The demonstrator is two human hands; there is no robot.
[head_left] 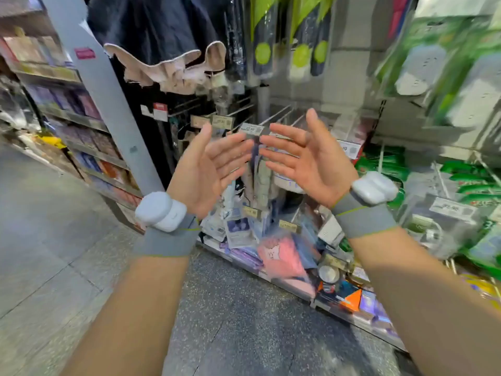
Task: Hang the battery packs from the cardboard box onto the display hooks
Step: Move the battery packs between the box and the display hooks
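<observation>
Here, no battery pack and no box can be made out in the blurred frame, so neither can be placed. The hooks (276, 116) jut from the rack at 12 o'clock, just beyond the fingertips. The left hand (206, 169) and right hand (311, 158) hang before them, palms facing, fingers spread, fingertips near each other, gripping nothing. Each wrist wears a grey band (168, 240) with a white pod.

The step in hand looks like fetching a pack: best pinch it by its card top, square the hang-hole to a hook's tip, then slide it on.

Price tags (250, 128) front the hooks, their digits too smeared to read. Green packets (461, 183) crowd 3 o'clock, and a pillar (108, 93) with an illegible pink label (84, 53) stands at 10 o'clock.
</observation>
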